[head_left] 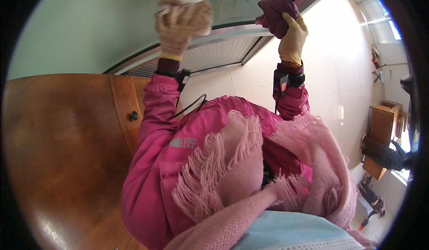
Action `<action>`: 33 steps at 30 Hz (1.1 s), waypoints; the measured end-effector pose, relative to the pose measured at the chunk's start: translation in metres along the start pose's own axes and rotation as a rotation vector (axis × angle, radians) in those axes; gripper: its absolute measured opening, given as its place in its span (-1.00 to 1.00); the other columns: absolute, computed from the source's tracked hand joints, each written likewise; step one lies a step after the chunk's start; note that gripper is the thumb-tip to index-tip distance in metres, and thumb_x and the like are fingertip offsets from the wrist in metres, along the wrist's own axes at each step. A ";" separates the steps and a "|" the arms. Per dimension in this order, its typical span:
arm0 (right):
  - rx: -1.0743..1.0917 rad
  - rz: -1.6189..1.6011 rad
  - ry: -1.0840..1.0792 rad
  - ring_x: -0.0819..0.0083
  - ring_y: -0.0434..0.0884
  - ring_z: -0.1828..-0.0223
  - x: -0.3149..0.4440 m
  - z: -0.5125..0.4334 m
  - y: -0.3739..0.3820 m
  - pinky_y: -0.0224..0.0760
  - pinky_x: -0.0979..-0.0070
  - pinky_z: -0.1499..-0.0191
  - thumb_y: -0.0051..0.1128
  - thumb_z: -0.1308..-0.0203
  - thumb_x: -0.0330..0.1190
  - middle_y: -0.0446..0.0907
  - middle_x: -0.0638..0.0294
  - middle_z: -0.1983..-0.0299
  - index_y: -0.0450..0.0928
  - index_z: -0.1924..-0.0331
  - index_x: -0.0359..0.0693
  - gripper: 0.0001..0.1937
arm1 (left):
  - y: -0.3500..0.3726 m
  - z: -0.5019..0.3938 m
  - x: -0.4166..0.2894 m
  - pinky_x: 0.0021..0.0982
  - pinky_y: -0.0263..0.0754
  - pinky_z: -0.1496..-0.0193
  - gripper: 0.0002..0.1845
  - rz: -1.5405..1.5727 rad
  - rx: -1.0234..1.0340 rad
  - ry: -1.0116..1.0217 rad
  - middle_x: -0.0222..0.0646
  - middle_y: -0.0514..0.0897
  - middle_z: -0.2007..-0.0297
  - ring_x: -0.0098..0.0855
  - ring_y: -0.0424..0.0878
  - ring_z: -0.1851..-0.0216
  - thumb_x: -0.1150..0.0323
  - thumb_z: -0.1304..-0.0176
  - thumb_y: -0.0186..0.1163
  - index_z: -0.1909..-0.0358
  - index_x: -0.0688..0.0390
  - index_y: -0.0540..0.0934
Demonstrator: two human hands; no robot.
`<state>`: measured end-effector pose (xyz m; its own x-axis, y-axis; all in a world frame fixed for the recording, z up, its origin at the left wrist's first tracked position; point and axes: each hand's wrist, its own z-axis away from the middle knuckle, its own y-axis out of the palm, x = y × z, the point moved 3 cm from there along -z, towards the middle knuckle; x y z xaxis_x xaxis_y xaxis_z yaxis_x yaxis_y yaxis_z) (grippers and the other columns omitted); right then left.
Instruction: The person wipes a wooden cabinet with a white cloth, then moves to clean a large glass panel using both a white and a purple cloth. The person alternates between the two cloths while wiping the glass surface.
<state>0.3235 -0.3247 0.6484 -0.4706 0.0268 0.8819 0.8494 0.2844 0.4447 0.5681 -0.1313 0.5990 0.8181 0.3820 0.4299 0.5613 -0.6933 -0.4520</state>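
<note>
My left hand [174, 24], in a pale glove and blurred, is up against a greenish glass pane [100, 22]. It grips a whitish cloth [203, 19] that shows around the fingers and is pressed to the glass. Farther right, my right hand [292, 40] wears a yellowish glove. A bunched dark purple cloth [276, 14] is held between its thumb and fingers, close to the pane's metal frame [231, 30]. Whether the purple cloth touches the frame, I cannot tell.
A brown wooden tabletop [60, 132] lies at my left, beside a wooden front with a black knob [133, 115]. Below the glass is a ribbed panel [218, 54]. Pale floor tiles [325, 72] spread rightward towards a wooden cabinet [380, 122] and two people [385, 153] at the far right.
</note>
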 end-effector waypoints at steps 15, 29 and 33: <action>0.187 -0.049 0.117 0.18 0.72 0.11 -0.001 0.008 0.010 0.68 0.29 0.03 0.03 -0.24 -0.54 0.68 -0.04 0.01 0.53 -0.20 -0.43 -0.58 | -0.049 0.089 0.078 -0.07 0.32 -0.46 -0.10 0.194 0.093 -1.211 0.01 0.08 -0.51 0.03 0.14 -0.52 0.52 -0.19 0.33 -0.53 0.29 0.10; 0.174 -0.046 0.159 0.28 0.74 0.11 -0.005 0.001 0.042 0.67 0.39 0.04 0.05 -0.27 -0.52 0.69 0.07 0.03 0.55 -0.13 -0.39 -0.65 | -0.077 0.006 0.010 0.01 0.38 -0.33 -0.17 0.475 0.220 -0.630 -0.01 0.35 -0.29 0.11 0.37 -0.26 0.41 0.07 0.44 -0.35 0.14 0.42; 0.199 -0.089 0.189 0.29 0.73 0.12 -0.010 0.001 0.043 0.66 0.38 0.05 0.03 -0.28 -0.53 0.70 0.07 0.04 0.56 -0.14 -0.39 -0.65 | -0.057 -0.018 -0.015 -0.01 0.41 -0.31 0.01 0.461 0.269 -0.331 -0.25 0.38 -0.35 0.03 0.43 -0.21 0.39 0.26 0.51 -0.42 -0.08 0.39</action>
<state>0.3647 -0.3116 0.6590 -0.4728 -0.1802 0.8626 0.7345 0.4601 0.4987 0.5216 -0.1087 0.6321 0.9548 0.2792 -0.1020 0.1178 -0.6706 -0.7324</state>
